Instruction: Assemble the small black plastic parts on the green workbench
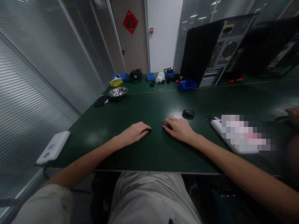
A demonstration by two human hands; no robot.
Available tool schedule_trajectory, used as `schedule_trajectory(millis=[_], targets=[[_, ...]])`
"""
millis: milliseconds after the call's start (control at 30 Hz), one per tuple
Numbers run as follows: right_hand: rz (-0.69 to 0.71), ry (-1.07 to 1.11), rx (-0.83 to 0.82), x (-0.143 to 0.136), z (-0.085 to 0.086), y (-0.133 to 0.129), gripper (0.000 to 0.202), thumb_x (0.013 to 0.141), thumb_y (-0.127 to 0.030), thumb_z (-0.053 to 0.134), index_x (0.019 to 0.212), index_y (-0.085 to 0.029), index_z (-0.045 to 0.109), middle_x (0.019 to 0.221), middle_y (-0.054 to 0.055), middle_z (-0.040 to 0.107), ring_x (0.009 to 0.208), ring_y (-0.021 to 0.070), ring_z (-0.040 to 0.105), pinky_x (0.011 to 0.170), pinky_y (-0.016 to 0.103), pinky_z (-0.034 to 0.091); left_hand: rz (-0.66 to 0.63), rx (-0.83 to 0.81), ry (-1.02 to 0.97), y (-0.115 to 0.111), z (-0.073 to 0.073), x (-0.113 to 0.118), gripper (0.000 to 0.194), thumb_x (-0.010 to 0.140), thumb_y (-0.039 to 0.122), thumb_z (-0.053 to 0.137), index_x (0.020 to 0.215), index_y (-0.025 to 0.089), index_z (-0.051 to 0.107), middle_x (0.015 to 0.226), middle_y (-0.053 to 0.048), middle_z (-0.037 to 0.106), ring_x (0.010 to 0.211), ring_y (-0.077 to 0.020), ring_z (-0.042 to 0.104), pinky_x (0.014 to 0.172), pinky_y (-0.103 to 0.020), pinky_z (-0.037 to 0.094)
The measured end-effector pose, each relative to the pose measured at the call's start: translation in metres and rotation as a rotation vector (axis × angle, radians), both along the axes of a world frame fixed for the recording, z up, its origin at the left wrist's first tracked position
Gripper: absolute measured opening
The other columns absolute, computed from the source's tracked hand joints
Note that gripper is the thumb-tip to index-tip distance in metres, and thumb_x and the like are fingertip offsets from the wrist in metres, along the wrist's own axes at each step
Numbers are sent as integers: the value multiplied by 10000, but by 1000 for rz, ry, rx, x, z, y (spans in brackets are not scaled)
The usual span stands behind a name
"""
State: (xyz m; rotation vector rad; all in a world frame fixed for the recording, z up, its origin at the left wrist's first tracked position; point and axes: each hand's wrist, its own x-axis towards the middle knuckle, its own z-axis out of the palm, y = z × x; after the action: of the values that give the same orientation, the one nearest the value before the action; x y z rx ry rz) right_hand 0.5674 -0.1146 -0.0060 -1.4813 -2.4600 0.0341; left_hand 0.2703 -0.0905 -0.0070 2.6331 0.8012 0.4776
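Well, on the green table point(144, 155), set in from its near edge with a gap between, I see the left hand point(137, 130) and right hand point(179, 128), both curled nearly closed. A rounded black object point(188, 113) lies just beyond the right. That hand holds a small dark thing point(170, 126), long axis crosswise, thin pale tip pointing left; the left pinches a dark bit point(149, 129), blurred.
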Motion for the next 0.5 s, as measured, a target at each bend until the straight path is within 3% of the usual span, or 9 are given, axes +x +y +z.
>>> schedule_trajectory(millis=[100,200,333,400,500], targets=[[9,3,-5,0,2,-1,237,1028,-420,523,1027,-222,653,951,59,694,741,189,609,602,300,301,238,-14,49,38,2,-53,365,1023,281,538,1362,201,643,1332,-100,670,1203,-235,629,1051,-406,497],[6,5,0,1,2,-1,232,1025,-415,527,1028,-224,659,953,57,693,730,188,601,597,303,302,599,22,132,74,7,-127,351,990,282,545,1282,171,706,1327,-106,689,1225,-263,622,1095,-400,452],[7,11,-6,1,2,-1,228,1025,-411,527,1026,-226,660,959,56,694,727,188,596,593,301,300,992,75,206,96,10,-217,354,931,272,572,1201,125,747,1218,-119,745,1108,-284,672,1000,-364,486],[5,14,-10,0,2,-1,231,1024,-416,527,1022,-225,659,971,58,698,722,185,594,592,299,299,1059,64,231,97,10,-244,369,913,279,580,1196,118,754,1162,-116,763,1033,-280,691,942,-347,503],[5,16,-14,0,2,-1,241,1026,-423,524,1027,-224,658,970,59,700,733,186,598,601,297,303,1069,30,259,96,10,-259,373,904,284,579,1186,125,767,1128,-104,775,995,-279,691,906,-337,506]])
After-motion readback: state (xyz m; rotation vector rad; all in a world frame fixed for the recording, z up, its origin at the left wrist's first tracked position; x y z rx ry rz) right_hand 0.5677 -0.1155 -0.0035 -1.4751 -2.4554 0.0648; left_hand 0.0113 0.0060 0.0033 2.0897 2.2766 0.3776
